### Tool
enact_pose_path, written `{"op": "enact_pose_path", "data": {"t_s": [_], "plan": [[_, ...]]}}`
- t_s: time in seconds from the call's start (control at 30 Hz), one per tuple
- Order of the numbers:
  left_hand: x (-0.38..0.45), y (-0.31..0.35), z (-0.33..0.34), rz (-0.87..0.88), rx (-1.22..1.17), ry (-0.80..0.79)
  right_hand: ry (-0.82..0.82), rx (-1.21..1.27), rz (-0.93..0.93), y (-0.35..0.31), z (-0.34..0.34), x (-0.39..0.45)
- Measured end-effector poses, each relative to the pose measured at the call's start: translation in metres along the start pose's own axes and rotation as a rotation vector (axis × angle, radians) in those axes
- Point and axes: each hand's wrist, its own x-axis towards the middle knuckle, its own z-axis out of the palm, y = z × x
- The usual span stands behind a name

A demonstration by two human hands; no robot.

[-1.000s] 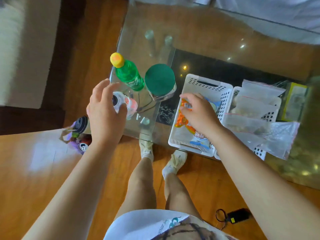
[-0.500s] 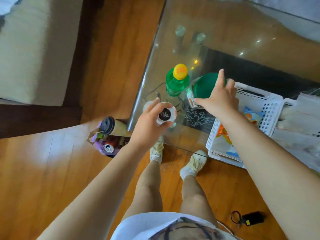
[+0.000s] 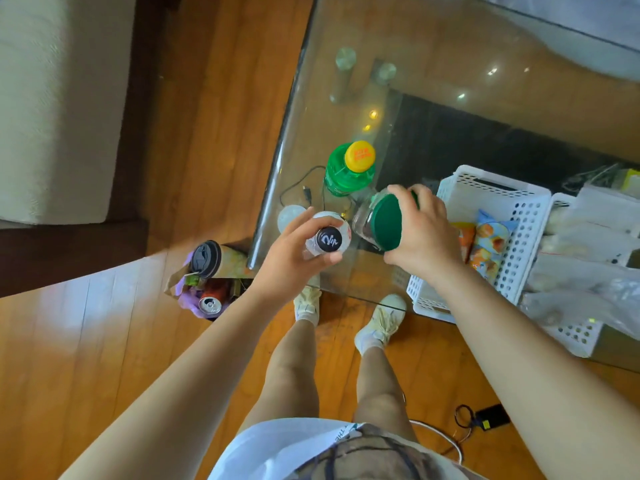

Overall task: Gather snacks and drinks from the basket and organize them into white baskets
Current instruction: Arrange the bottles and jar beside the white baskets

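My left hand [image 3: 294,258] grips a white bottle with a black cap [image 3: 328,239] above the near left corner of the glass table [image 3: 346,109]. My right hand [image 3: 426,233] holds a clear jar with a dark green lid [image 3: 381,221], tilted toward me. A green bottle with a yellow cap [image 3: 349,169] stands upright just behind them. To the right sits a white basket [image 3: 519,237] holding a colourful snack bag [image 3: 485,240]. A second white basket [image 3: 575,332] beyond it carries clear plastic bags [image 3: 588,282].
On the wooden floor left of the table stands a bag [image 3: 207,282] with a lidded paper cup [image 3: 206,259] and a can [image 3: 210,305]. A thin cable [image 3: 304,188] lies under the glass. My feet [image 3: 379,320] are at the table edge; a black device [image 3: 491,417] lies behind.
My right hand has closed on the green-lidded jar and tipped it toward me. My left hand still holds the black-capped bottle, shifted slightly right. The camera view has swung left.
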Motion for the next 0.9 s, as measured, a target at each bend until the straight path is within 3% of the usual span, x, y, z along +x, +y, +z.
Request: {"op": "enact_pose_path", "data": {"t_s": [0.17,0.47,0.6,0.67,0.77,0.9], "plan": [[-0.002,0.002,0.001,-0.036,-0.186,0.007,0.004,-0.134,-0.164,-0.004,0.019,-0.023],[-0.004,0.009,0.006,-0.227,-0.507,-0.005,-0.085,-0.166,-0.191,0.002,0.024,-0.038],[-0.003,0.003,0.005,-0.233,-0.582,-0.048,-0.246,0.143,-0.045,-0.005,0.000,-0.025],[-0.003,0.003,0.006,-0.229,-0.603,-0.029,-0.183,0.334,-0.004,-0.014,-0.017,-0.010],[-0.001,0.006,0.011,-0.218,-0.619,-0.001,-0.001,0.579,-0.094,-0.031,-0.043,0.015],[0.009,0.015,0.014,-0.202,-0.631,0.016,-0.022,0.656,-0.181,-0.047,-0.054,0.036]]}}
